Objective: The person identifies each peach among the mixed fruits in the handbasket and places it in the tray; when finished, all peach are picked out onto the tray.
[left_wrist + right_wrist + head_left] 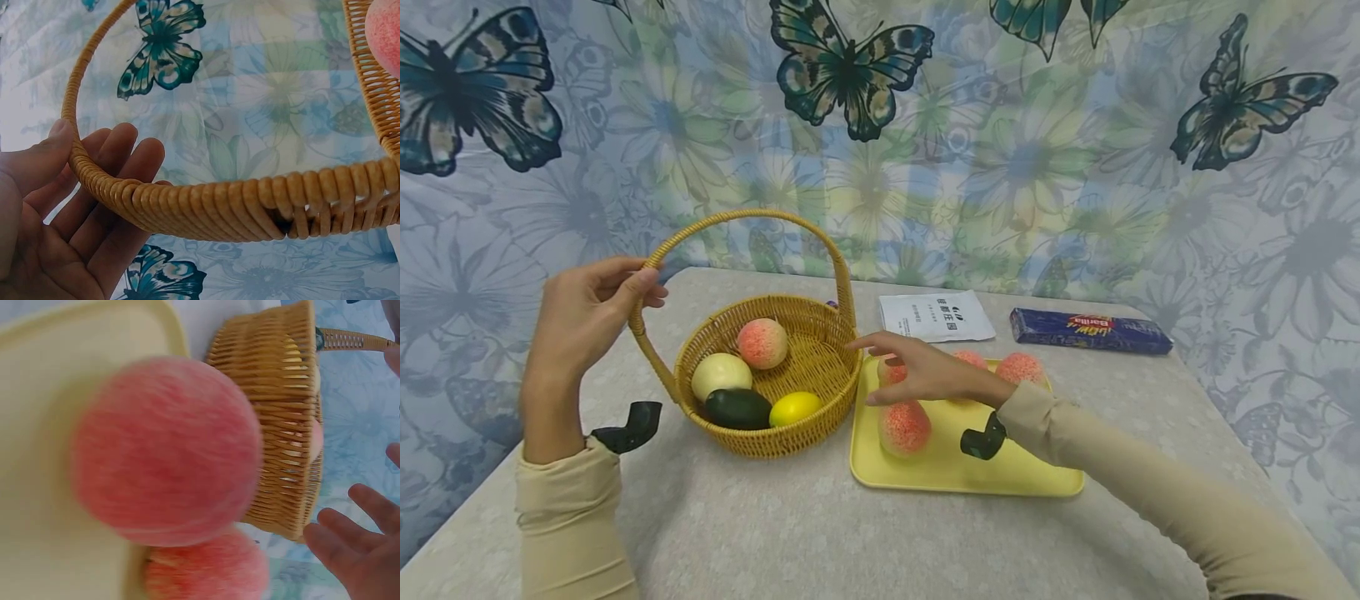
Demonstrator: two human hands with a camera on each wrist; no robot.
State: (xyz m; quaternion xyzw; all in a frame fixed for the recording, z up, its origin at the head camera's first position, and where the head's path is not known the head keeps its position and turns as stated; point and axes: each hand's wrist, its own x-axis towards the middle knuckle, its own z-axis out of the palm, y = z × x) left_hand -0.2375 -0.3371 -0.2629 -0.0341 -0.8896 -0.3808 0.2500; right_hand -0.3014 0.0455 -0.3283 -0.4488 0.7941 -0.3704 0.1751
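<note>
My left hand (pixel 587 312) holds the wrapped handle (pixel 181 203) of a wicker basket (pixel 767 443) on its left side, thumb in front and fingers behind. Inside the basket lie a peach (pixel 763 343), a pale round fruit (pixel 721 377), a dark green oval one (pixel 737 409) and a lemon (pixel 796 408). Over the left part of a yellow tray (pixel 970 482) hovers my right hand (pixel 928 371), empty, its fingers spread toward the basket's right rim. Below it stands one peach (pixel 905 429), and another peach (pixel 891 371) is partly hidden behind the hand.
Two more peaches, one of them at the tray's back right (pixel 1021 367), sit on the tray behind my wrist. Behind the tray lie a white printed packet (pixel 937 317) and a blue Barilla box (pixel 1090 331). A butterfly-patterned cloth (pixel 880 183) hangs along the table's back edge.
</note>
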